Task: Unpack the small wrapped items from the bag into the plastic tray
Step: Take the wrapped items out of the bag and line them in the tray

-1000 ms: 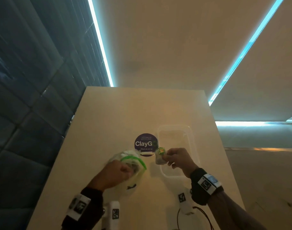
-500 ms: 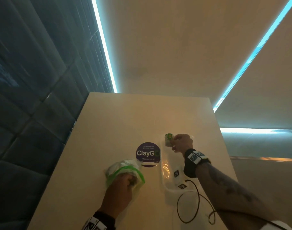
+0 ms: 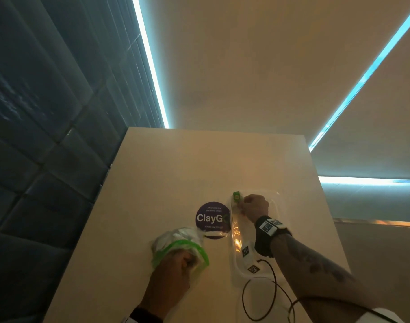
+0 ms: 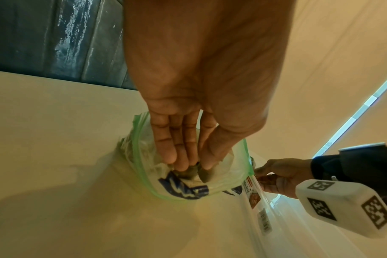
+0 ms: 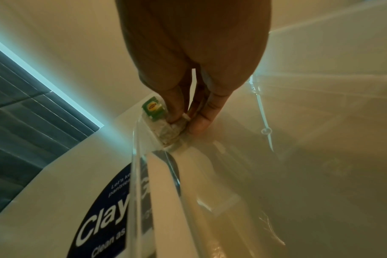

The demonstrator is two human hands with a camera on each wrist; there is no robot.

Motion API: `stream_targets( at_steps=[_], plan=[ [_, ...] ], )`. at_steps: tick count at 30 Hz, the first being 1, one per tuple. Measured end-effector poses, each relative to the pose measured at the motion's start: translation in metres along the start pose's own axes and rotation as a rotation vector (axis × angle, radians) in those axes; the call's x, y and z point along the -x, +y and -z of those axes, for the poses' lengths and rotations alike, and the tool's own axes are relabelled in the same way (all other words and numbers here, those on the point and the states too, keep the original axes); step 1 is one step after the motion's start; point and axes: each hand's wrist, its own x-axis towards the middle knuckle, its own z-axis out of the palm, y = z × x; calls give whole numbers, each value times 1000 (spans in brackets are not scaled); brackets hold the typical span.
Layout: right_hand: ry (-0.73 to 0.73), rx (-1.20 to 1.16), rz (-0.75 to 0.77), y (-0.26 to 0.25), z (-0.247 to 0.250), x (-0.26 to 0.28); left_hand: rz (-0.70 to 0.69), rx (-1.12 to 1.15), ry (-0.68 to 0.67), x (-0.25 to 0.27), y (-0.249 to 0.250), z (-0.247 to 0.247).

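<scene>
A clear zip bag (image 3: 176,236) with a green rim lies open on the table at near left. My left hand (image 3: 176,264) reaches into its mouth. In the left wrist view the fingertips (image 4: 172,157) and thumb close on a small olive wrapped item (image 4: 191,172) inside the bag (image 4: 144,157). My right hand (image 3: 242,202) is over the far left corner of the clear plastic tray (image 3: 276,207). It pinches a wrapped tea bag (image 5: 166,130) with a green label (image 3: 237,197), low against the tray's left wall (image 5: 137,174).
A round purple "ClayGo" sticker (image 3: 212,219) sits on the table between bag and tray. A black cable loop (image 3: 259,297) and white tagged blocks (image 3: 245,251) hang by my right forearm over the tray's near end. A dark padded wall runs along the table's left edge.
My right hand carried the green-labelled tea bag from beside the bag to the tray's far left corner and lowered it. My left hand shifted from gripping the bag's rim to reaching inside.
</scene>
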Motion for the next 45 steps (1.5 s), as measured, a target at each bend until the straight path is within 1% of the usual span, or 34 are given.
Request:
stream_targets(
  at_steps=[5,11,16,20,22,24,25,26,27,28,29,30,31,32,33,35,39,41,43,45],
  plan=[
    [-15,-8,1,-2,2,3,23,2,36,-1,3,2],
    [-35,9,-16,-6,9,13,52,-3,42,4,5,2],
    [-42,35,-25,-8,14,20,89,-55,43,10,3,6],
    [-54,65,-28,-4,17,23,125,-94,69,18,-4,6],
    [-12,49,-6,-3,21,25,119,-132,54,22,-4,9],
    [69,-34,109,-12,28,42,84,-96,16,24,-4,12],
    [73,-105,194,-18,29,55,55,-57,-2,25,-3,13],
    [24,-145,290,-26,28,75,19,-29,-9,24,-3,13],
    [-70,-154,397,-32,24,96,-13,4,-15,23,-2,13],
    [-187,-88,495,-34,17,118,-48,19,-16,21,-2,11],
    [-286,33,585,-33,5,137,-78,26,-7,18,-3,8],
    [-356,176,638,-29,-8,152,-98,18,-3,13,-7,2],
    [-395,285,653,-21,-22,161,-112,7,9,9,-9,-2],
    [-412,352,631,-13,-34,166,-118,-6,28,5,-10,-6],
    [-398,362,617,-7,-44,166,-121,-34,49,3,-11,-9],
    [-343,302,593,-3,-49,170,-136,-141,78,1,-11,-12],
    [-263,267,588,-3,-48,176,-140,-352,46,3,-7,-13],
    [-245,262,555,-2,-46,177,-167,-434,39,3,-5,-12],
    [-238,240,504,1,-43,175,-193,-456,39,1,-2,-7],
    [-245,195,464,4,-40,175,-205,-426,30,0,3,2]
  ],
)
